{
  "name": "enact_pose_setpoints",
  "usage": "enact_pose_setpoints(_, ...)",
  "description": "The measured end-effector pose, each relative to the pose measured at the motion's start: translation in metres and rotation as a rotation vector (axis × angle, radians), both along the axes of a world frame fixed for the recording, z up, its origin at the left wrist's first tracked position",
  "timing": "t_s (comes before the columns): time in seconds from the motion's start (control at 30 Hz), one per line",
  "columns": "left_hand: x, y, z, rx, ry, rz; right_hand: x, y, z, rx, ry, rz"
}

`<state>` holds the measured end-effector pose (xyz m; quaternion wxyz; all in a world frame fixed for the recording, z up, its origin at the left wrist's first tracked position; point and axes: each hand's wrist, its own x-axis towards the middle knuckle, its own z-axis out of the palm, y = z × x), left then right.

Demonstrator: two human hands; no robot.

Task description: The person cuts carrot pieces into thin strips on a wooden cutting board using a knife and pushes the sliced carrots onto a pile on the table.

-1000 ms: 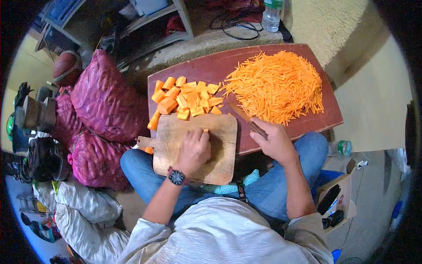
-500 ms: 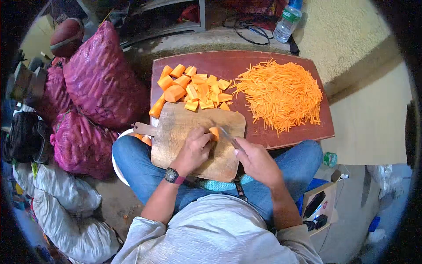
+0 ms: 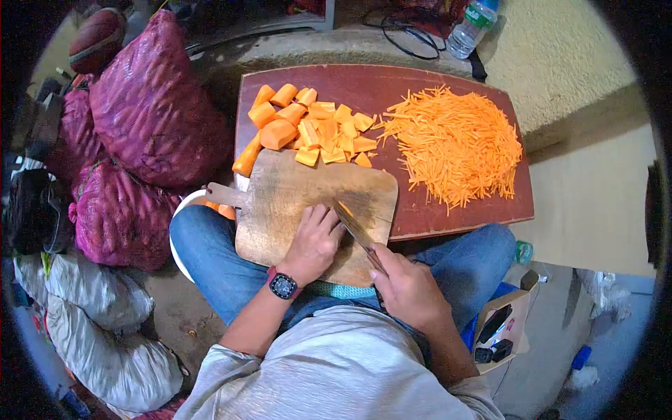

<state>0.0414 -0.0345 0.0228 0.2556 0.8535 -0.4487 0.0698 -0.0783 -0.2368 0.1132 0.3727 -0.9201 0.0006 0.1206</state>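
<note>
My right hand point(image 3: 407, 281) is closed around the handle of a kitchen knife point(image 3: 355, 229). The blade slants up and left across the wooden cutting board point(image 3: 280, 192), which rests over my lap. Beside the blade, my left hand point(image 3: 318, 241) has its fingers bent down, pressing a carrot piece point(image 3: 346, 208) to the board. Only a thin orange bit of that piece shows by the knife tip; fingers and blade hide the rest. Past the board lie cut carrot chunks point(image 3: 325, 133), and to their right is a heap of carrot strips point(image 3: 458, 150).
A red-brown tabletop point(image 3: 420, 222) carries the carrots. Purple mesh sacks point(image 3: 157, 112) stand at the left, with white sacks point(image 3: 112, 350) below them. A white basin point(image 3: 183, 260) with carrots is beside my left knee. A plastic bottle point(image 3: 470, 31) stands behind, near a black cable point(image 3: 413, 42).
The carrot piece, upright between my left fingers before, is now low and mostly hidden. The knife blade has moved left against my left fingertips. The whole view has shifted slightly.
</note>
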Motion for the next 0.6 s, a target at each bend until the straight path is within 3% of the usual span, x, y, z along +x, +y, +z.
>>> enact_pose_setpoints(0.2, 0.0, -0.002, -0.006, -0.044, 0.024, 0.042, 0.009, 0.002, 0.009, -0.03, 0.197, -0.018)
enact_pose_setpoints(0.4, 0.001, 0.0, -0.01, -0.087, 0.07, 0.053, 0.036, 0.013, -0.011, -0.029, 0.111, 0.024)
enact_pose_setpoints(0.6, -0.001, -0.001, -0.013, -0.125, 0.042, 0.083, 0.021, 0.013, 0.007, -0.029, 0.16, 0.005)
